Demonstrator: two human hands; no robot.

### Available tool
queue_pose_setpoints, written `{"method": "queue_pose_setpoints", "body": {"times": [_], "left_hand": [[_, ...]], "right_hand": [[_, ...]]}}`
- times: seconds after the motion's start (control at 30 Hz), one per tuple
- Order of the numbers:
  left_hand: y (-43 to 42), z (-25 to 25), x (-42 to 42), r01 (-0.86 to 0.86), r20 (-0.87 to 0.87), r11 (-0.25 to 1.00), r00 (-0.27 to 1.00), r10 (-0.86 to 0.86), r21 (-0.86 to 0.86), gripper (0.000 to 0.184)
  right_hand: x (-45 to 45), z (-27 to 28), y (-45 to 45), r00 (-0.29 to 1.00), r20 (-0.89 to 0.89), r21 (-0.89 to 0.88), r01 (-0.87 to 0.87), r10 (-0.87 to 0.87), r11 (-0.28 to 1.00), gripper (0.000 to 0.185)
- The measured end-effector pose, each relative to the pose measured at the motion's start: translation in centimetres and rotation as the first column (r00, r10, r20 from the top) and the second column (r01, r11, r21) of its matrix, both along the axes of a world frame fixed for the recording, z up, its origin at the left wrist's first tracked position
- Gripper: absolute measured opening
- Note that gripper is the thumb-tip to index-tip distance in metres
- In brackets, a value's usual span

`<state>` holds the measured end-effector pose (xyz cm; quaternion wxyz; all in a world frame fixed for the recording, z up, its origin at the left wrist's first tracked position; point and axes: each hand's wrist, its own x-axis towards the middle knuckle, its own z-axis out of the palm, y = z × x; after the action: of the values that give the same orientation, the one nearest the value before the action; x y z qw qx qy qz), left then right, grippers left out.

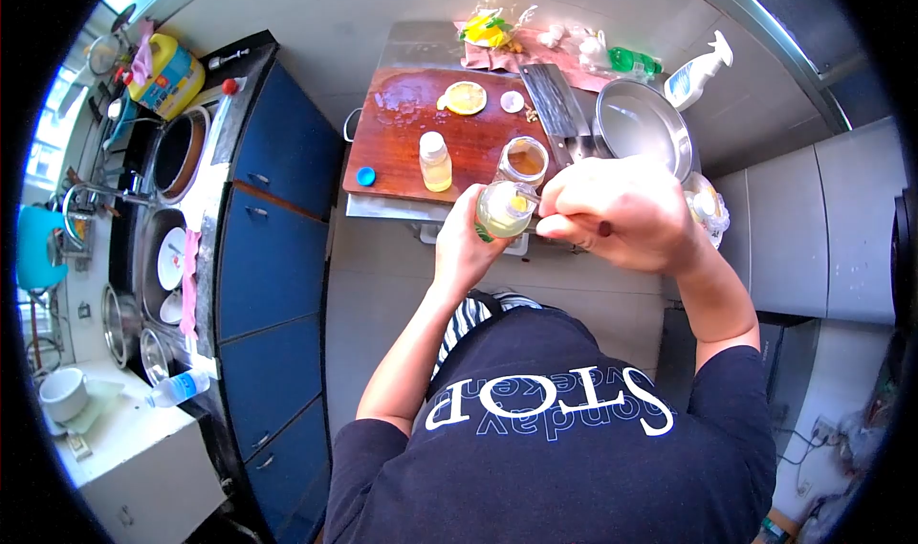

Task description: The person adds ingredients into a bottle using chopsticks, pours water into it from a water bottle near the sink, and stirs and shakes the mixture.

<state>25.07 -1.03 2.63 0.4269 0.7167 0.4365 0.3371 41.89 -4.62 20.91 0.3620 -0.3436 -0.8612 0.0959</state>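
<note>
My left hand point(461, 243) is wrapped around a clear container point(504, 211) of pale yellow-green liquid, held up in front of the board's near edge. A small yellow piece shows at its mouth. Above that mouth, my right hand point(626, 209) is closed on a thin stick-like utensil point(534, 198); its kind is mostly hidden by the fingers. Just beyond stands an open glass jar point(524, 160) with amber contents. A small bottle point(436, 166) of yellow liquid with a white cap, a blue cap point(365, 176) and a cut lemon point(465, 97) rest on the wooden board point(397, 133).
A cleaver point(555, 99) lies on the board's right side, beside a steel pot point(643, 128). Behind are a pink cloth point(574, 58), a green bottle point(634, 62) and a white spray bottle point(696, 76). To the left runs a counter with a sink point(158, 300) above blue cabinets point(273, 257).
</note>
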Motion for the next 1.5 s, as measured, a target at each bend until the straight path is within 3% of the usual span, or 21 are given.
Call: {"method": "queue_pose_setpoints", "body": {"times": [0.17,0.27,0.33,0.5,0.57,0.63,0.87,1.0,1.03,1.13,1.17,1.2,1.3,1.5], "left_hand": [[0.1,-0.2,0.0,-0.003,-0.027,1.0,1.0,0.003,0.027,0.063],[0.0,0.1,0.0,-0.013,-0.041,0.999,0.999,0.015,0.042,0.062],[0.0,0.6,0.0,-0.004,-0.037,1.0,0.999,0.005,0.026,0.063],[0.0,-0.2,-0.1,-0.024,-0.02,0.999,1.0,0.025,0.034,0.062],[0.2,-0.4,-0.3,0.025,-0.047,0.999,0.999,-0.026,-0.021,0.076],[0.2,-0.3,-0.3,0.02,-0.059,1.0,0.998,-0.021,-0.021,0.075],[0.0,0.5,-0.2,-0.002,-0.027,1.0,1.0,0.002,0.01,0.064],[-0.2,0.4,-0.3,-0.028,-0.047,1.0,0.998,0.029,0.014,0.064],[-0.2,0.5,-0.3,-0.027,-0.054,1.0,0.998,0.027,0.004,0.064],[-0.2,0.3,-0.3,-0.018,-0.065,1.0,0.998,0.017,-0.019,0.066],[-0.3,0.2,-0.3,-0.02,-0.059,1.0,0.998,0.02,-0.012,0.067],[-0.3,0.1,-0.4,-0.025,-0.052,1.0,0.998,0.024,-0.004,0.068],[-0.2,-0.5,-0.7,-0.047,-0.064,0.999,0.997,0.047,0.0,0.071],[-0.2,-1.1,-1.1,-0.063,-0.041,0.998,0.997,0.062,-0.014,0.078]], "right_hand": [[0.4,0.1,-0.2,0.981,-0.189,0.087,-0.019,0.035,0.996,0.025],[0.2,-0.6,-0.2,0.972,-0.232,0.033,-0.019,0.026,0.999,0.023],[0.0,-1.2,0.1,0.987,-0.154,-0.116,0.036,-0.053,0.993,0.02],[0.6,-3.6,0.7,0.996,-0.075,-0.075,0.034,-0.04,0.997,0.016],[0.5,-2.8,0.3,0.991,-0.127,-0.011,0.037,-0.038,0.999,0.017],[0.5,-1.3,-0.2,0.991,-0.134,0.084,0.016,-0.005,0.996,0.027],[0.2,1.2,-1.8,0.997,-0.026,0.127,0.072,-0.069,0.989,0.025],[-0.2,0.2,-1.3,0.995,-0.089,0.055,0.051,-0.046,0.997,0.025],[-0.4,-1.3,-0.8,0.984,-0.174,0.06,0.05,-0.039,0.997,0.026],[-0.5,-3.5,0.3,0.992,-0.104,-0.043,0.062,-0.066,0.997,0.024],[-0.7,-4.3,0.8,0.975,-0.222,-0.024,0.006,-0.011,1.0,0.015],[-0.7,-4.5,0.7,0.975,-0.222,-0.021,0.004,-0.008,1.0,0.015],[-0.8,-4.5,0.0,0.765,-0.617,-0.252,0.028,-0.183,0.967,0.011],[2.3,-5.0,1.1,0.462,-0.77,-0.422,0.148,-0.44,0.894,0.012]]}}
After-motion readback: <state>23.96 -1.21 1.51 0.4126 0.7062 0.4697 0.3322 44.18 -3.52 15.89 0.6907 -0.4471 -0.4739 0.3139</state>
